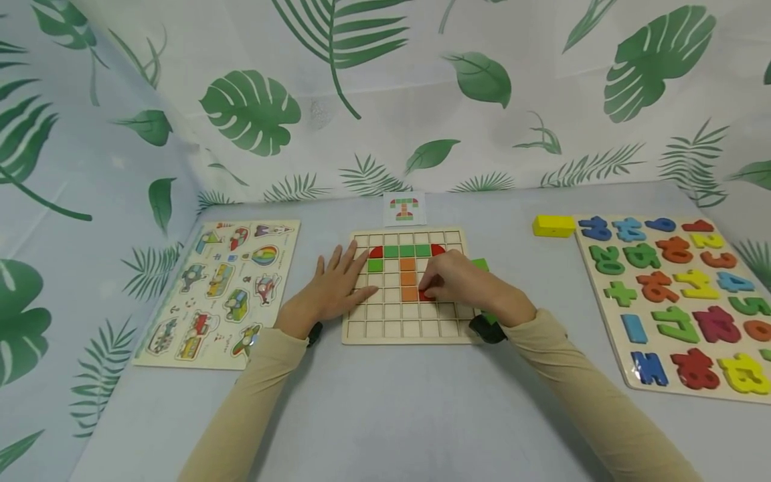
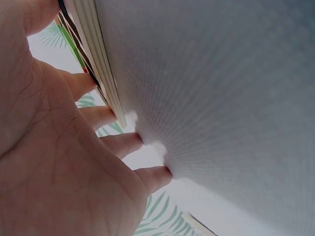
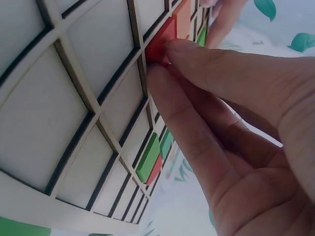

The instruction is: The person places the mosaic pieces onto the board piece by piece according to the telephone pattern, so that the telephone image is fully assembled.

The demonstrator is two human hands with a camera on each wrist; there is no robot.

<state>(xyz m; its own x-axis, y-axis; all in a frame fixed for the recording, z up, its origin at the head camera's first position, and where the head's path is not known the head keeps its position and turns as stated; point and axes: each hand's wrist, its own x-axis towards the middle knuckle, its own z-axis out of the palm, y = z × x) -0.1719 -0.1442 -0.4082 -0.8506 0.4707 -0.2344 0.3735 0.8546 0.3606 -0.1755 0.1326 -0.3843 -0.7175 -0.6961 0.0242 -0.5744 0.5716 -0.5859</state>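
Note:
A wooden grid board (image 1: pixel 373 331) lies on the table. In its squares sit a row of green pieces (image 1: pixel 407 252) with a red curved piece (image 1: pixel 376 252) at the left end and another (image 1: pixel 437 250) at the right. A green square (image 1: pixel 375 266) is under the left one, and orange squares (image 1: pixel 409 276) run down the middle. My right hand (image 1: pixel 460 281) pinches a red piece (image 3: pixel 160 43) between thumb and finger, in a grid cell beside the lowest orange square. With fingers spread, my left hand (image 1: pixel 331 289) rests at the board's left edge, fingertips touching board and table.
A pattern card (image 1: pixel 405 209) lies behind the board. To the left is a vehicle picture puzzle (image 1: pixel 219 288). On the right are a number puzzle (image 1: pixel 668 301) and a yellow block (image 1: pixel 553 226). Green pieces (image 1: pixel 480 264) show partly behind my right wrist.

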